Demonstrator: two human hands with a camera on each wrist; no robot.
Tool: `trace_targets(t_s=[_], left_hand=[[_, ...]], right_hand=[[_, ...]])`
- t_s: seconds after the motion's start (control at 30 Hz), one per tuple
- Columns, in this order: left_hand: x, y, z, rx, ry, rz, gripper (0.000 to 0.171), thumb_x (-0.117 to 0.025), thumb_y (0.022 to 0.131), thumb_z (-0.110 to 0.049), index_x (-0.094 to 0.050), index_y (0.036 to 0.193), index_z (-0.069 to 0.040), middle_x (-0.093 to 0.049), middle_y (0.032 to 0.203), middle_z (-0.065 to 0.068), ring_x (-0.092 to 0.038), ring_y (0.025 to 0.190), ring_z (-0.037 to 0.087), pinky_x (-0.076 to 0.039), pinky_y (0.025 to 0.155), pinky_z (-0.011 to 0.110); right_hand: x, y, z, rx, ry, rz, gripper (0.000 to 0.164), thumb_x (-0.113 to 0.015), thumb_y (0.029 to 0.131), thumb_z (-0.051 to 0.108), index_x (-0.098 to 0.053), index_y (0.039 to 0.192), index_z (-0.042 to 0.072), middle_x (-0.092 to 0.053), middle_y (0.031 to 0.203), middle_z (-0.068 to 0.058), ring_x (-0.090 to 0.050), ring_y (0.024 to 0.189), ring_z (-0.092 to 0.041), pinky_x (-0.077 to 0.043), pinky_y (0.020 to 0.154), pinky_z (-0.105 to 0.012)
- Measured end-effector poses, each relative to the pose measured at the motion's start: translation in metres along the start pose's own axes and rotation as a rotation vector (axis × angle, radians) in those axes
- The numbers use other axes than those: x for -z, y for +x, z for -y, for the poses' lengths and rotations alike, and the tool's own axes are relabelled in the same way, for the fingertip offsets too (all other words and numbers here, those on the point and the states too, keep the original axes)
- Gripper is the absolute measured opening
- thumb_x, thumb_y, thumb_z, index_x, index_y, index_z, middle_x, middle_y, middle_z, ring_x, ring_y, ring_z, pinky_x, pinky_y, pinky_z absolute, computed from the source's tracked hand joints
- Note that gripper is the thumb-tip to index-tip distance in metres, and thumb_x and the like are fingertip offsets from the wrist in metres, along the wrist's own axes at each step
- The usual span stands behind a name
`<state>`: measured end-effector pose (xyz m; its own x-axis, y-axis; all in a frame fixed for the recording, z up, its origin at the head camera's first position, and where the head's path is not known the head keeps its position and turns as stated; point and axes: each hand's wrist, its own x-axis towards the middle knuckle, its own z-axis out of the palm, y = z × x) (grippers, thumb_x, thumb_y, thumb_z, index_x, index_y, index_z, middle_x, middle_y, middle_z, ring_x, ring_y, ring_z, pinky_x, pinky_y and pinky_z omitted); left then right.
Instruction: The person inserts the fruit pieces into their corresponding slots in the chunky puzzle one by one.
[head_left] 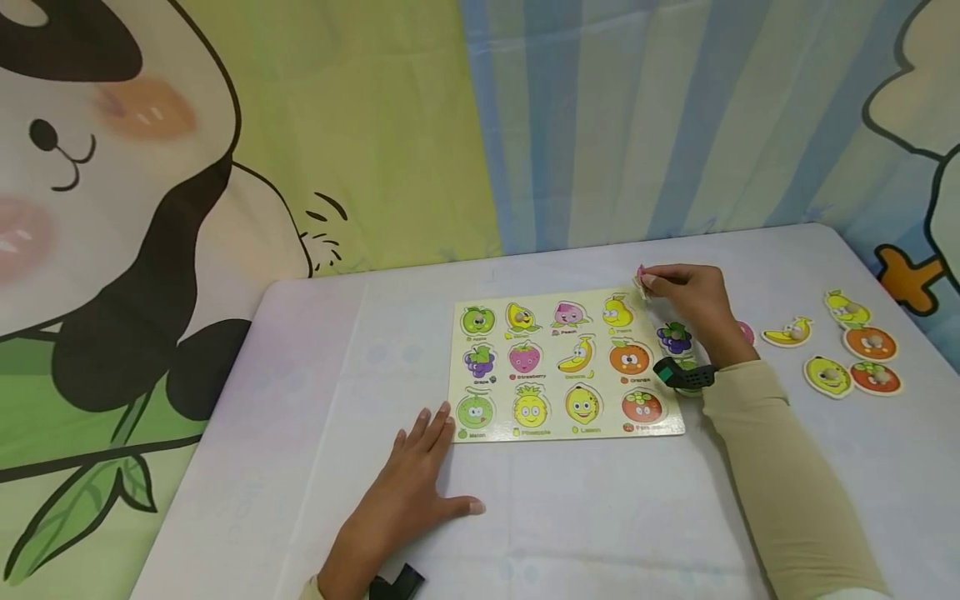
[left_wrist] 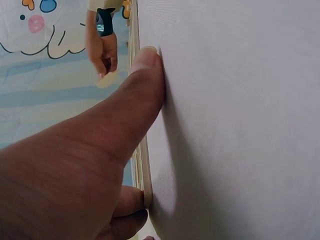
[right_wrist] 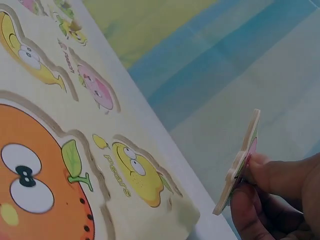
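Pink and green show on the thin wooden piece [right_wrist: 247, 145] that the right hand [head_left: 686, 296] pinches; its grip is narrow, with thumb and fingers squeezing the piece. It is held up on its edge, just past the upper right corner of the puzzle board [head_left: 546, 304], near the pear picture [head_left: 618, 312]. The board lies right of the middle of the frame, on a white tabletop [head_left: 600, 517]. At lower middle, the left hand [head_left: 420, 475] has a wide grip, its fingers by the board's lower left corner and its thumb stuck out. The right arm gets in the way: its black wristband [head_left: 686, 377] covers much of a green piece [head_left: 684, 362], and a pink piece [head_left: 746, 332] is partly hidden too. Just beside the board's right edge sits a grape piece [head_left: 674, 337]. Farther right are a banana piece [head_left: 787, 332], a pear piece [head_left: 847, 309], an orange piece [head_left: 870, 342], a lemon piece [head_left: 828, 377] and a tomato piece [head_left: 876, 378]. A big panda [head_left: 135, 158] fills the upper left, and blue stripes [head_left: 551, 108] run across the top.
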<state>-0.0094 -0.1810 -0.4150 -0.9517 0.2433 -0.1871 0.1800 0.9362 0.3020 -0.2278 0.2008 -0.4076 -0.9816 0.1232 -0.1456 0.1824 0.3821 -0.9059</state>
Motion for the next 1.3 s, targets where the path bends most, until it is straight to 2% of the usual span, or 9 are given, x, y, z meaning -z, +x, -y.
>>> trace_targets(t_s=[0.1,0.23,0.43,0.53,0.8,1.03,1.3], left_hand=[[-0.001,0.0,-0.001,0.008,-0.002,0.006,0.116,-0.075,0.063,-0.07,-0.035,0.151,-0.006,-0.019,0.16,0.006,-0.01,0.147,0.032,-0.017,0.113,0.057],[-0.002,0.0,-0.001,0.023,-0.016,0.024,0.117,-0.075,0.063,-0.07,-0.034,0.151,-0.006,-0.018,0.161,0.006,-0.01,0.147,0.032,-0.017,0.113,0.058],[-0.004,0.001,-0.001,0.02,-0.004,0.021,0.117,-0.073,0.063,-0.072,-0.033,0.152,-0.007,-0.017,0.161,0.004,-0.009,0.147,0.032,-0.017,0.113,0.058],[-0.005,0.002,-0.001,0.015,0.0,0.017,0.117,-0.072,0.063,-0.073,-0.034,0.152,-0.008,-0.017,0.161,0.004,-0.009,0.147,0.031,-0.017,0.113,0.058],[-0.005,0.004,0.0,0.005,-0.006,0.021,0.118,-0.072,0.063,-0.074,-0.032,0.152,-0.007,-0.016,0.161,0.004,-0.009,0.147,0.031,-0.016,0.114,0.058],[-0.004,0.002,0.001,0.009,-0.013,0.023,0.118,-0.072,0.063,-0.073,-0.032,0.152,-0.007,-0.016,0.161,0.004,-0.009,0.147,0.032,-0.015,0.114,0.057],[-0.002,0.001,0.002,0.008,-0.009,0.018,0.117,-0.074,0.063,-0.071,-0.033,0.151,-0.005,-0.018,0.161,0.005,-0.01,0.147,0.032,-0.016,0.114,0.057]], right_hand=[[-0.007,0.0,0.001,0.02,0.016,0.013,0.05,-0.068,0.09,0.044,-0.067,0.125,0.008,-0.065,0.124,-0.007,-0.059,0.106,-0.015,-0.046,0.098,-0.034],[-0.015,-0.003,0.002,0.075,0.025,0.076,0.05,-0.066,0.091,0.043,-0.067,0.123,0.004,-0.062,0.126,-0.01,-0.056,0.11,-0.018,-0.046,0.097,-0.035],[-0.029,-0.005,0.004,0.122,0.01,0.118,0.039,-0.066,0.094,0.034,-0.07,0.116,0.002,-0.063,0.126,-0.011,-0.059,0.109,-0.02,-0.051,0.083,-0.024],[-0.035,-0.004,0.006,0.134,0.01,0.131,0.035,-0.066,0.094,0.03,-0.072,0.114,0.002,-0.065,0.124,-0.011,-0.06,0.106,-0.018,-0.051,0.08,-0.021],[-0.051,-0.004,0.009,0.116,0.01,0.173,0.031,-0.068,0.093,0.029,-0.073,0.113,0.006,-0.068,0.116,-0.009,-0.062,0.101,-0.019,-0.051,0.08,-0.026],[-0.06,-0.007,0.012,0.087,0.009,0.198,0.031,-0.068,0.093,0.029,-0.072,0.114,0.007,-0.065,0.123,-0.008,-0.058,0.109,-0.022,-0.05,0.081,-0.029],[-0.066,-0.011,0.015,0.1,0.005,0.218,0.027,-0.068,0.093,0.025,-0.073,0.113,0.008,-0.065,0.12,-0.009,-0.058,0.107,-0.022,-0.048,0.084,-0.033]])
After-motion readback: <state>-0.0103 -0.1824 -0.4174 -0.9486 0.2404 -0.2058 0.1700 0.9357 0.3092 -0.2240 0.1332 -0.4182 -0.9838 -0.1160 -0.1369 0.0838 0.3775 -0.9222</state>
